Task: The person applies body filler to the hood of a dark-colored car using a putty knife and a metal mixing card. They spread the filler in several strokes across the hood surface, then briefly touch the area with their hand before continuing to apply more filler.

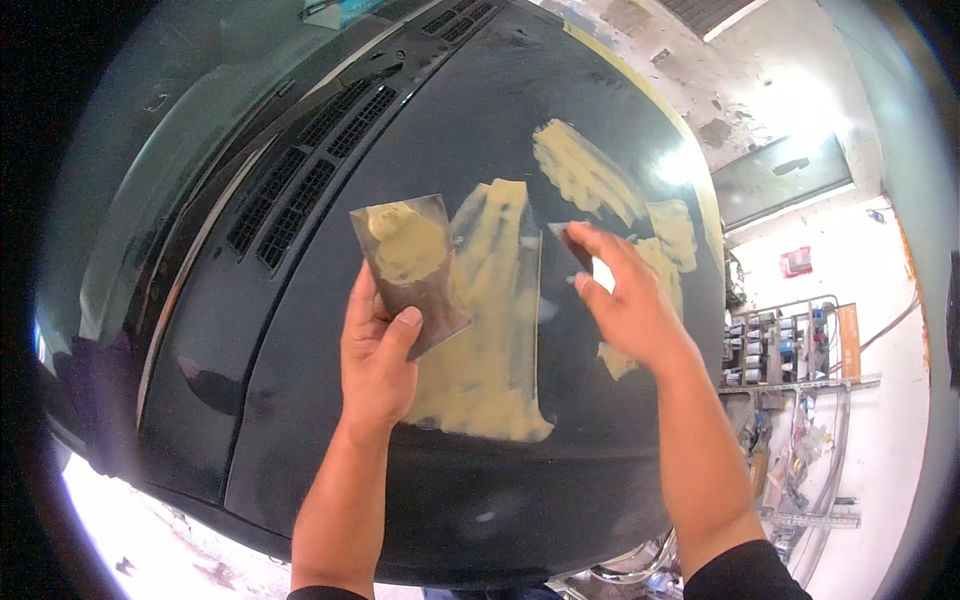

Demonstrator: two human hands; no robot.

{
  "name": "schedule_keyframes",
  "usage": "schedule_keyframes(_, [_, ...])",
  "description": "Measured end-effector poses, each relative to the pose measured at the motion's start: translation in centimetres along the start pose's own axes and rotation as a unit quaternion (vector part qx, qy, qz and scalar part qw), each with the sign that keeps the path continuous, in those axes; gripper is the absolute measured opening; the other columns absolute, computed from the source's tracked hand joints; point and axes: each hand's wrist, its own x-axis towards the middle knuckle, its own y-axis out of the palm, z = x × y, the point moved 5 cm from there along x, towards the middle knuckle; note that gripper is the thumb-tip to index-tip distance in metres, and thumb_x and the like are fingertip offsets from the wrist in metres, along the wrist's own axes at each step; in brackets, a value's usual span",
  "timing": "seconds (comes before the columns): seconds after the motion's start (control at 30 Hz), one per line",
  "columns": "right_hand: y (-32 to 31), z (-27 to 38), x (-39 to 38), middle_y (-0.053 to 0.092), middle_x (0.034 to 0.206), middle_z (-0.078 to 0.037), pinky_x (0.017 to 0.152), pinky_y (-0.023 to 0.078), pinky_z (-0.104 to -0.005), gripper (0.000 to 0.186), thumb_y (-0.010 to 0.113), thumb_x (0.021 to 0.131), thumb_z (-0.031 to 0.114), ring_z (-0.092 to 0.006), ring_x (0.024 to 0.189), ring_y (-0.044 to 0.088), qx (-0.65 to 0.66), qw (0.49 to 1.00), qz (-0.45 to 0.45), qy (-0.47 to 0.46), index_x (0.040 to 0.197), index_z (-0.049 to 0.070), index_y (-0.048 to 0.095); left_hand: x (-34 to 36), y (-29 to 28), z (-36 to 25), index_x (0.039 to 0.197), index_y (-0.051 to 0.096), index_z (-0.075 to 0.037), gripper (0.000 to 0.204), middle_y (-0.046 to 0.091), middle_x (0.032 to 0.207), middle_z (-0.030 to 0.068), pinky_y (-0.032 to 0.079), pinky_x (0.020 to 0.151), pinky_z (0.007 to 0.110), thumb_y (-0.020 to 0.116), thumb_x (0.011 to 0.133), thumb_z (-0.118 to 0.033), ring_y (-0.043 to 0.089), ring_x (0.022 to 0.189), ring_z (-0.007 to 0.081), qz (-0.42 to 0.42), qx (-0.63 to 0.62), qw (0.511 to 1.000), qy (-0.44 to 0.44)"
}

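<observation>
My left hand (378, 375) grips a flat rectangular plate (428, 305) by its lower edge, thumb on top. A mound of yellow putty (408, 248) is spread over the plate's upper part. In my right hand (640, 300) is a small thin putty spreader (573, 246), held between thumb and fingers and partly hidden by them. Both hands are raised over a dark car hood (460, 130). A large smeared putty patch (490, 380) covers its middle, between and below the hands. Another streaky putty patch (585, 175) lies beyond my right hand, and more putty (672, 235) shows just right of it.
Black vent grilles (345, 120) and the windshield side of the car lie to the left. A pale yellow strip (690, 130) edges the hood at the far right. Beyond it stands a rack (780, 345) of cans and bottles against a white wall.
</observation>
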Motion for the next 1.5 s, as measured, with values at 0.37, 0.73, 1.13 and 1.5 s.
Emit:
schedule_keyframes(0.37, [2.2, -6.0, 9.2, 0.057, 0.128, -0.017, 0.101, 0.042, -0.0368, 0.048, 0.052, 0.084, 0.002, -0.0305, 0.121, 0.053, -0.068, 0.978, 0.176, 0.086, 0.131, 0.002, 0.049, 0.6, -1.4, 0.3, 0.139, 0.039, -0.007, 0.060, 0.056, 0.128, 0.0106, 0.046, 0.099, 0.041, 0.053, 0.082, 0.003, 0.056, 0.117, 0.0248, -0.081, -0.034, 0.996, -0.005])
schedule_keyframes(0.73, [4.4, -3.7, 11.0, 0.059, 0.126, -0.018, 0.099, 0.043, -0.0360, 0.047, 0.048, 0.081, 0.000, -0.0306, 0.119, 0.055, -0.083, 0.961, 0.249, 0.086, 0.128, 0.002, 0.051, 0.6, -1.8, 0.5, 0.138, 0.041, -0.006, 0.057, 0.056, 0.127, 0.0121, 0.048, 0.097, 0.041, 0.053, 0.083, 0.003, 0.057, 0.115, 0.0251, -0.101, -0.037, 0.994, -0.014])
schedule_keyframes(1.13, [5.1, -1.9, 4.8, 0.062, 0.116, -0.020, 0.094, 0.045, -0.0406, 0.044, 0.046, 0.079, 0.002, -0.0370, 0.111, 0.056, -0.069, 0.965, 0.241, 0.081, 0.122, 0.002, 0.055, 0.5, -1.7, 0.4, 0.140, 0.038, -0.005, 0.058, 0.054, 0.128, 0.0112, 0.044, 0.100, 0.035, 0.048, 0.084, 0.004, 0.054, 0.116, 0.0211, -0.082, -0.041, 0.995, -0.029])
schedule_keyframes(1.5, [4.9, 0.3, -0.8, 0.060, 0.115, -0.021, 0.095, 0.043, -0.0439, 0.043, 0.049, 0.080, 0.004, -0.0373, 0.114, 0.053, -0.054, 0.966, 0.233, 0.099, 0.123, 0.004, 0.055, 0.4, -1.7, 0.2, 0.140, 0.038, -0.005, 0.057, 0.054, 0.128, 0.0135, 0.046, 0.099, 0.041, 0.048, 0.084, 0.004, 0.056, 0.116, 0.0264, -0.087, -0.009, 0.996, -0.007])
